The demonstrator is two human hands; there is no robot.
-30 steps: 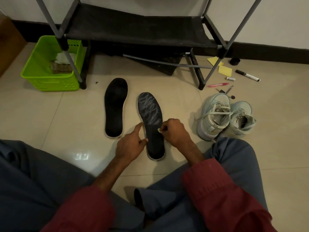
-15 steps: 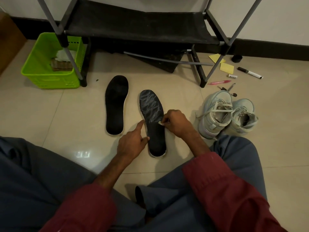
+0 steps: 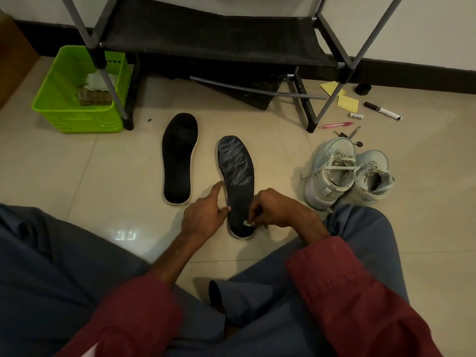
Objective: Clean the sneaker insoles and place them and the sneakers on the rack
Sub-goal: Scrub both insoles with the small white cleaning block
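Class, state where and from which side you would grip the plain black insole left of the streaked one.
Likely the heel end of the plain insole, from the person's side: it lies flat, heel nearest, so pinch its thin rim there, thumb on top.

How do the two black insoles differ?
The left insole is plain black; the right insole has pale streaks. The left insole lies untouched; the left hand steadies the right insole and the right hand pinches a white wad on its heel. Both lie flat on the floor.
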